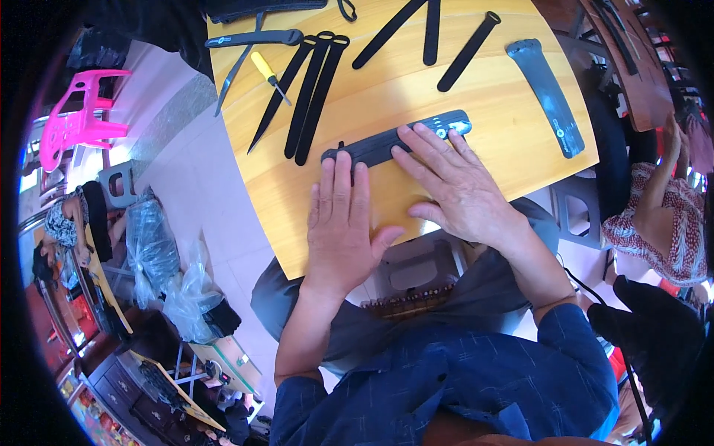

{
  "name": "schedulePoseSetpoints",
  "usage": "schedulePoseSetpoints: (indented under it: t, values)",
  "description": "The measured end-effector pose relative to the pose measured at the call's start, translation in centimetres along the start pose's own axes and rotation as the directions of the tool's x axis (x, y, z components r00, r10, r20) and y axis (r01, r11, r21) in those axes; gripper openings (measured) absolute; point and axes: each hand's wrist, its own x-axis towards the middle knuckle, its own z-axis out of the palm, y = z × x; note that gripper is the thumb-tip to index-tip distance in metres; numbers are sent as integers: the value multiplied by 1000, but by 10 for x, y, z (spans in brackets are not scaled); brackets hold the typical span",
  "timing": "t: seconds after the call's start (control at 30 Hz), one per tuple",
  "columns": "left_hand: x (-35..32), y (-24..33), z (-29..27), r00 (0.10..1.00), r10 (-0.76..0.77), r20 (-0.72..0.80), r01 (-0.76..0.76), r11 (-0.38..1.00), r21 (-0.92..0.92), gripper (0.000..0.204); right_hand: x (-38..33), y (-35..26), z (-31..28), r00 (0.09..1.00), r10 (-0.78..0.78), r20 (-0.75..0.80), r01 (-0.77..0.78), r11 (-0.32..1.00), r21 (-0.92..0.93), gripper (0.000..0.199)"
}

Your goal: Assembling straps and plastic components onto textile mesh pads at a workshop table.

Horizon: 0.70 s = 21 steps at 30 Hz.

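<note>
Across the upper middle of the frame: broad yellow wooden tabletop point(476, 126), tilted in view. At right, a long curved dark blue-grey strap point(549, 93) with a small pale round mark near its lower end. Upper centre, three loose flat black strips point(429, 37); upper left, a bundle of narrow black strips point(305, 93) fanned together, beside a yellow-handled screwdriver point(269, 76). Off the table, far left, a pink plastic chair point(78, 115); lower left, clear plastic bags point(167, 275).

Centre: flat black strap with a small round emblem at its right end point(398, 139), lying on the table. Left hand point(343, 223) flat, fingers extended, fingertips on the strap's left end. Right hand point(457, 182) spread, fingers open, pressing the strap's right half. Neither hand grips; both press palm-down.
</note>
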Motion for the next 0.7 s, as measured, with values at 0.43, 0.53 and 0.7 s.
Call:
schedulePoseSetpoints:
  t: [0.43, 0.53, 0.7]
  values:
    - [0, -3, -4, 998, -35, 56, 34, 999, 7, 96, -13, 11, 16, 970, 181, -161, -217, 947, -239, 95]
    - [-1, 0, -7, 997, -52, 63, 54, 998, -21, 94, -17, 15, 18, 953, 221, -205, -270, 929, -252, 95]
    - [-4, -4, -1, 999, -42, 12, 42, 997, -60, 92, -16, 13, 20, 949, 195, -248, -260, 929, -262, 95]
